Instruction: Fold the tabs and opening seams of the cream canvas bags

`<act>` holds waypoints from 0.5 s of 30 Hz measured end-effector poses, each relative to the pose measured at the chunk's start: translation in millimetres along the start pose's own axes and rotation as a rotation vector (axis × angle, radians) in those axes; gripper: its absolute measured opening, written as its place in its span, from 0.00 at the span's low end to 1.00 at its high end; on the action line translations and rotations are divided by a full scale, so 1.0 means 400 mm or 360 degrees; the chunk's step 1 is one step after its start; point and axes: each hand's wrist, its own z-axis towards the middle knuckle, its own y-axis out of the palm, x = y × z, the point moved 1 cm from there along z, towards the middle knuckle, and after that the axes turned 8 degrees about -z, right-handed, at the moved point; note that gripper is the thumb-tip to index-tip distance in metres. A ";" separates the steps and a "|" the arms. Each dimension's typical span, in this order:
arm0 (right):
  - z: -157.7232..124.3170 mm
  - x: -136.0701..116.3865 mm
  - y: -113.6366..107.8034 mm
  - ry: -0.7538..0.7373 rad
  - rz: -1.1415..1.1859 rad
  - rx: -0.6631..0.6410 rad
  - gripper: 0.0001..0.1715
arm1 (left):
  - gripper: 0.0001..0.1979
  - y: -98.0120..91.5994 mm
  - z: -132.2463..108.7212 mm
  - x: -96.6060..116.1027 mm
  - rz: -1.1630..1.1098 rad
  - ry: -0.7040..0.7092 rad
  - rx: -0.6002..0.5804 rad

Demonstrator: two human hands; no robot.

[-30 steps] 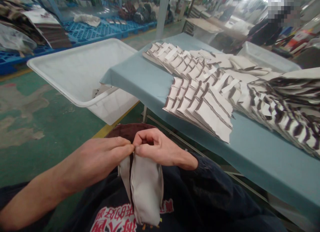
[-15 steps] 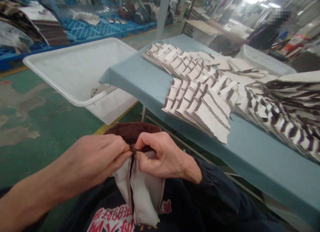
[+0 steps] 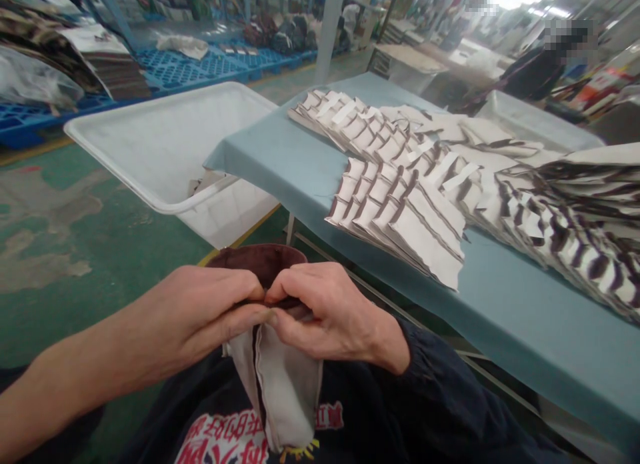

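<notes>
A stitched fabric piece, off-white outside with a dark seam down its middle and brown inside, hangs in front of my body. My left hand pinches its upper edge at the seam. Close against it, my right hand grips the same edge from the other side, thumb and forefinger pressed together. The fingertips of both hands meet and hide the exact spot they hold. Behind the fingers, the brown inner face curves open in a loop.
A table with a blue-grey cover stands ahead and to the right, bearing rows of similar stitched pieces. Left of it sits a white plastic tub. Blue pallets lie farther back. A person is at the far right.
Both thumbs have come closer together over the seam, and my left thumb now lies along the edge. The fabric piece has shifted slightly left. The table pieces have not moved.
</notes>
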 end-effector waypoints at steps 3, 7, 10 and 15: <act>-0.008 0.004 -0.018 -0.0072 -0.0041 -0.0003 0.08 | 0.21 0.022 0.005 -0.007 -0.0058 -0.0003 -0.0038; -0.022 0.058 -0.041 -0.0051 -0.0125 -0.0049 0.14 | 0.20 0.038 -0.011 -0.007 0.0271 0.0138 0.0119; -0.040 0.116 -0.052 0.0165 -0.0167 -0.0058 0.17 | 0.21 0.034 -0.036 -0.004 0.0464 0.0072 0.0196; -0.056 0.123 -0.063 0.0232 -0.0085 0.0029 0.18 | 0.22 0.011 -0.085 -0.034 0.0468 -0.0337 0.0285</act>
